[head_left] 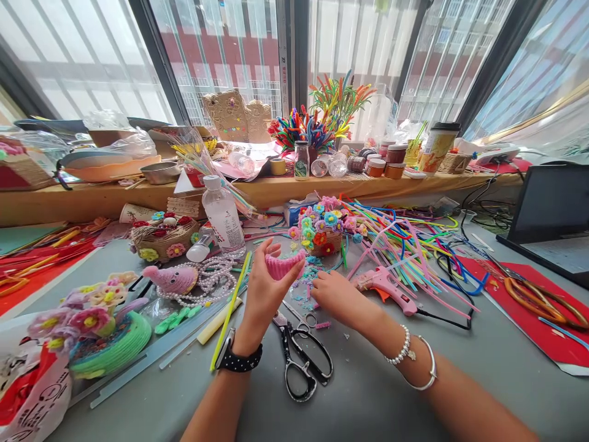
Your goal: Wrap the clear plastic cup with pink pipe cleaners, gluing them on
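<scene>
My left hand [270,279] is closed around a pink ribbed cup-like piece [283,265] that looks made of fuzzy pipe cleaner, held above the table. To its right, my right hand [332,293] reaches low with fingers bent together over small pink and blue scraps [315,270]; what its fingertips pinch, if anything, is hidden. Beyond that hand lies a pink glue gun [389,291]. Black-handled scissors [304,359] and a smaller silver pair [301,319] rest between my arms. A short pink piece [323,325] lies beside them.
A flower-covered basket [326,236] and a heap of pipe cleaners [405,245] stand behind the hands. Left are a clear bottle [223,215], pearl strings [216,276], a pink knitted-looking figure [172,279] and a green flower piece [115,344]. A laptop [552,215] sits right.
</scene>
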`<state>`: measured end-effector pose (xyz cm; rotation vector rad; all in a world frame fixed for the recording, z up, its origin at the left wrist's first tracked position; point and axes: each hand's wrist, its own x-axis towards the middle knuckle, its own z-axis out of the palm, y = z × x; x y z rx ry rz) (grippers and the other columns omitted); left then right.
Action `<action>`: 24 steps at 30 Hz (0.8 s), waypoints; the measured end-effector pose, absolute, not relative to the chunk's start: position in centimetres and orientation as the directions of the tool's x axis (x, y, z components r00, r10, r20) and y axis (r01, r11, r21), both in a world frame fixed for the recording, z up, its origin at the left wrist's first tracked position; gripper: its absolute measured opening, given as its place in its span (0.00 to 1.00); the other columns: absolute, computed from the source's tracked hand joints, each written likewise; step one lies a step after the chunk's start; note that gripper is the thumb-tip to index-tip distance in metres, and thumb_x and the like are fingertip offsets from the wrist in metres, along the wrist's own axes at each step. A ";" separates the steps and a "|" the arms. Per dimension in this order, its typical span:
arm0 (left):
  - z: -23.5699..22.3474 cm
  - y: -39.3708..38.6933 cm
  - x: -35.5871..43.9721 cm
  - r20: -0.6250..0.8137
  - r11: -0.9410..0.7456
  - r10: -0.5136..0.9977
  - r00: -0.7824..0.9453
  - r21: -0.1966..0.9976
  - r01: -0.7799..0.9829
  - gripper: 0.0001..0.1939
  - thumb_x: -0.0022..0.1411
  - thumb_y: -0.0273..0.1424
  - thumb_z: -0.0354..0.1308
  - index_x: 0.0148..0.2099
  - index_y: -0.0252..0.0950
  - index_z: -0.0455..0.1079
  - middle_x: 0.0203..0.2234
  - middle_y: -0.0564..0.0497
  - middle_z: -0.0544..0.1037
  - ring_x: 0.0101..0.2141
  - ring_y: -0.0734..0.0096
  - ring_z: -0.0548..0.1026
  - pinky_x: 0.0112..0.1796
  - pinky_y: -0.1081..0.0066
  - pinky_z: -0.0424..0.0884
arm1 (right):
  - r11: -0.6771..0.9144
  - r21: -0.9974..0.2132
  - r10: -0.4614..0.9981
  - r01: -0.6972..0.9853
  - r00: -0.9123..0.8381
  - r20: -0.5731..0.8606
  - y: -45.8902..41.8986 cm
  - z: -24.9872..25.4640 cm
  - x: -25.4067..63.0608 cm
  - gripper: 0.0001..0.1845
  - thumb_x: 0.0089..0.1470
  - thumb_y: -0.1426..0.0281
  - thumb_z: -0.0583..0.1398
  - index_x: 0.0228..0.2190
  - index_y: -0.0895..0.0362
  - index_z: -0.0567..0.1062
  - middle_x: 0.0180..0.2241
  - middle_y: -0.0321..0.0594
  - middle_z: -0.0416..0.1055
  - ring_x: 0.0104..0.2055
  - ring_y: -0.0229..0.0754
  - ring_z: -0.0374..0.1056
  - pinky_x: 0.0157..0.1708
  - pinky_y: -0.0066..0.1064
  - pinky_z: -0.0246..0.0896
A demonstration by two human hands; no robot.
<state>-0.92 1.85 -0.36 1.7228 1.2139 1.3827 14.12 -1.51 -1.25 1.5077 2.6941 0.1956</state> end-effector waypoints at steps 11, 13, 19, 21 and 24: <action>-0.2 1.9 -1.0 0.382 -0.367 0.924 -0.025 0.901 0.230 0.34 0.47 0.43 0.62 0.53 0.38 0.54 0.48 0.41 0.68 0.48 0.58 0.69 0.48 0.54 0.64 | 0.512 0.186 0.849 0.838 -0.527 0.039 -1.0 0.2 16.5 0.09 0.51 0.81 0.55 0.32 0.60 0.74 0.32 0.45 0.73 0.37 0.44 0.65 0.31 0.30 0.59; -0.3 1.9 -1.0 0.366 -0.353 0.931 -0.014 0.908 0.226 0.35 0.46 0.42 0.63 0.53 0.37 0.54 0.48 0.40 0.67 0.48 0.58 0.69 0.48 0.55 0.64 | 0.519 0.186 0.846 0.834 -0.532 0.024 -0.8 -0.3 16.3 0.09 0.51 0.80 0.56 0.31 0.59 0.75 0.33 0.44 0.73 0.37 0.43 0.66 0.31 0.29 0.60; -0.5 2.0 -0.9 0.351 -0.339 0.936 -0.015 0.912 0.229 0.35 0.46 0.42 0.62 0.53 0.35 0.53 0.47 0.40 0.67 0.48 0.58 0.69 0.48 0.55 0.63 | 0.515 0.193 0.854 0.835 -0.519 -0.037 0.0 -1.5 15.3 0.08 0.51 0.80 0.56 0.31 0.61 0.75 0.32 0.45 0.74 0.38 0.46 0.67 0.31 0.30 0.62; -0.5 2.0 -0.9 0.358 -0.345 0.934 -0.015 0.910 0.229 0.35 0.47 0.42 0.62 0.53 0.36 0.53 0.47 0.40 0.67 0.48 0.58 0.69 0.48 0.55 0.63 | 0.508 0.196 0.859 0.839 -0.509 -0.045 0.2 -1.4 15.2 0.09 0.53 0.79 0.55 0.34 0.61 0.75 0.34 0.46 0.74 0.39 0.47 0.68 0.31 0.31 0.63; -0.4 2.0 -0.9 0.356 -0.344 0.934 -0.012 0.911 0.225 0.35 0.46 0.41 0.62 0.53 0.35 0.53 0.47 0.40 0.67 0.48 0.58 0.69 0.48 0.54 0.63 | 0.500 0.201 0.864 0.842 -0.500 -0.054 0.3 -1.2 15.1 0.10 0.54 0.79 0.54 0.35 0.62 0.75 0.36 0.49 0.74 0.41 0.47 0.67 0.32 0.31 0.64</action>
